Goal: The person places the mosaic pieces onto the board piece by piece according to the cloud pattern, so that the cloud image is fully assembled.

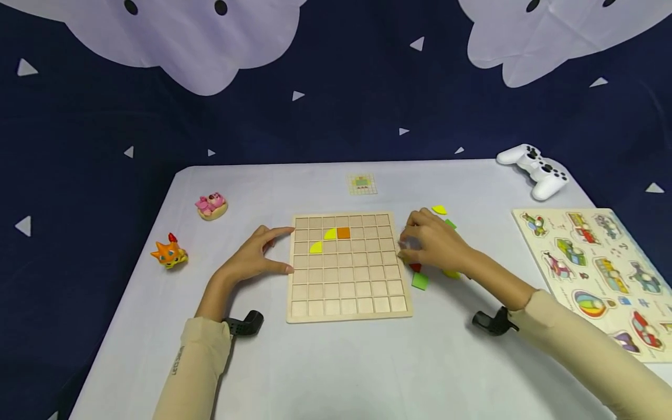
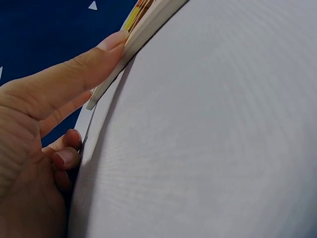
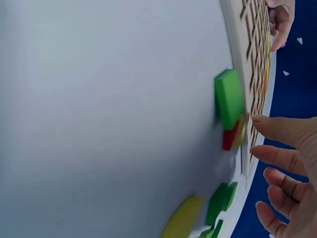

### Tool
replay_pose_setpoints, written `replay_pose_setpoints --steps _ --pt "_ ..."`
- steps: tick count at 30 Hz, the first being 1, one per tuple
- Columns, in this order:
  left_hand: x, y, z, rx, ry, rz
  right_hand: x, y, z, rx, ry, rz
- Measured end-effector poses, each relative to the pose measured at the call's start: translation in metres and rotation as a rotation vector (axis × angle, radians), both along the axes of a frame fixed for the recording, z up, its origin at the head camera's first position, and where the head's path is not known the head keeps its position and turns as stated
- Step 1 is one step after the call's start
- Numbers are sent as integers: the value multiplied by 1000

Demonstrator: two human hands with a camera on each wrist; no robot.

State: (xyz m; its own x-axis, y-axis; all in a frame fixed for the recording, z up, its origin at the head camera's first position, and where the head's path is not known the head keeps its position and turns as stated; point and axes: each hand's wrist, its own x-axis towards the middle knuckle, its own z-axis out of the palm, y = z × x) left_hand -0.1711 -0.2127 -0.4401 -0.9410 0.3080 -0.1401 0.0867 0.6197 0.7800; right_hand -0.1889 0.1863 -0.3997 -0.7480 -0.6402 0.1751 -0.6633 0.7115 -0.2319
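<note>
A wooden grid board (image 1: 346, 286) lies on the table, with two yellow quarter-round pieces (image 1: 316, 248) and an orange square piece (image 1: 343, 233) in its cells. My left hand (image 1: 254, 254) touches the board's left edge with thumb and index finger spread apart. Over the board's right edge is my right hand (image 1: 433, 240), among loose pieces. In the right wrist view its thumb and index finger are apart with nothing visible between them. A green square piece (image 1: 420, 281) and a red piece (image 1: 415, 267) lie beside the board, partly under that hand in the head view.
More loose pieces, including a yellow one (image 1: 440, 209), lie around my right hand. A small pattern card (image 1: 362, 184) is behind the board. Two toy figures, one orange (image 1: 169, 254) and one pink (image 1: 211, 205), stand left. A white game controller (image 1: 534, 170) and picture puzzle board (image 1: 572, 280) are right.
</note>
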Motion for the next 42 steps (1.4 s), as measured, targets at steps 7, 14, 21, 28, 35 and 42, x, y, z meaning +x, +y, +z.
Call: replay_pose_setpoints --steps 7,14,21,28,35,42 --pt "0 0 1 2 5 -5 10 14 -7 17 -3 -32" --pt "0 0 1 8 1 -5 13 12 -11 10 -6 -24" --pt "0 -1 0 12 4 -4 13 11 -12 1 -11 -46" --pt "1 -1 2 2 1 -11 8 15 -8 -5 -71 -39" --pt "1 -2 1 0 -3 -6 3 16 -3 -17 -85 -17" --pt "0 -1 1 5 -7 -8 1 -7 -3 -62 -86 71"
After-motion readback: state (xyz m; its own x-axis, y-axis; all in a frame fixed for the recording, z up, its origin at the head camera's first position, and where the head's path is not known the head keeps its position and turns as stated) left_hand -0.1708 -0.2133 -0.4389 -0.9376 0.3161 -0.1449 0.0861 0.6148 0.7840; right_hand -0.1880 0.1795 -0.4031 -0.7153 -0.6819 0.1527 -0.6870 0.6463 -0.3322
